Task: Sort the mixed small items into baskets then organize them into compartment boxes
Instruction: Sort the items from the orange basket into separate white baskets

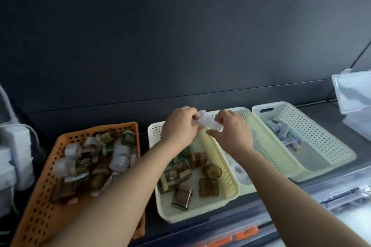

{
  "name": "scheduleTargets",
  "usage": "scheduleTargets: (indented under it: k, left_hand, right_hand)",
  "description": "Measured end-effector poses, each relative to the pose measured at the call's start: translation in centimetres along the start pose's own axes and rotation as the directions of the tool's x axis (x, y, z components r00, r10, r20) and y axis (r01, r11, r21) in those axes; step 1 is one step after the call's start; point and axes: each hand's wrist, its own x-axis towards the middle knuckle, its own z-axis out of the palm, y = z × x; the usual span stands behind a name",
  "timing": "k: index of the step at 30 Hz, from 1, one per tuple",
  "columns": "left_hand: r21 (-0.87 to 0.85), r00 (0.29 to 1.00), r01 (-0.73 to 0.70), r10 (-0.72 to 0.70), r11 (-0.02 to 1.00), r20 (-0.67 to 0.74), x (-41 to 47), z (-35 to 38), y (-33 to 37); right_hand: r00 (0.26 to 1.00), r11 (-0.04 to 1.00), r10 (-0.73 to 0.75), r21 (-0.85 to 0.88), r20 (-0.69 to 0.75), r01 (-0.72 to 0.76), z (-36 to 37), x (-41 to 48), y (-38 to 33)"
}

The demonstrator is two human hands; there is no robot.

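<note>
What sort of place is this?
Probably a sorting workbench: an orange perforated plastic basket of mixed small items, a cream perforated plastic basket of brown ones, a clear plastic box.

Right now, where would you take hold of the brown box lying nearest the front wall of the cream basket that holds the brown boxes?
Probably from straight above, pinching its two longer sides: the brown box lies flat with bare floor along both, and the walls of the cream basket block a sideways reach.
</note>
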Motion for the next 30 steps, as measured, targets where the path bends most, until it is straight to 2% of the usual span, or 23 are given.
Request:
scheduleTargets:
  k: [3, 6, 10, 12, 15, 18, 22, 30]
  left_hand:
    - [0.068, 0.993, -0.070, 0.063, 0.995, 0.100, 0.6, 3.9, 2.8]
    - [0.191, 0.979, -0.157, 0.127, 0.969, 0.159, 0.7, 7.2, 4.7]
    - [0.247, 0.971, -0.188, 0.142, 0.951, 0.191, 0.3, 9.6, 5.7]
    - [0.328, 0.971, -0.190, 0.128, 0.925, 0.201, 0.3, 10.0, 5.7]
    - [0.480, 0.962, -0.145, 0.011, 0.865, 0.272, 0.6, 10.1, 5.4]
    - [0.468, 0.945, -0.102, -0.061, 0.878, 0.320, 0.3, 9.9, 4.9]
    - [0.461, 0.970, -0.099, -0.018, 0.882, 0.241, -0.9, 7.5, 3.7]
    - [0.549, 0.974, 0.150, -0.219, 0.822, 0.061, -6.2, -2.9, -2.3]
  right_hand:
    - [0.999, 0.983, 0.045, -0.180, 0.029, -0.039, -1.2, -0.7, 4.5]
    - [0.992, 0.963, 0.081, -0.266, 0.100, -0.052, -1.6, -1.4, 8.2]
    - [0.975, 0.978, 0.097, -0.203, 0.200, -0.056, -1.3, -1.5, 11.3]
    - [0.971, 0.979, 0.101, -0.198, 0.217, -0.057, -1.2, -1.4, 11.7]
    - [0.984, 0.985, 0.067, -0.167, 0.165, -0.039, -1.0, -1.2, 11.7]
    - [0.989, 0.996, -0.006, -0.087, 0.151, 0.019, -0.9, -0.7, 10.7]
    - [0.977, 0.984, -0.176, -0.010, 0.121, 0.178, -0.3, -0.1, 7.6]
    - [0.858, 0.863, -0.493, 0.210, 0.144, 0.460, 2.3, -1.0, -3.5]
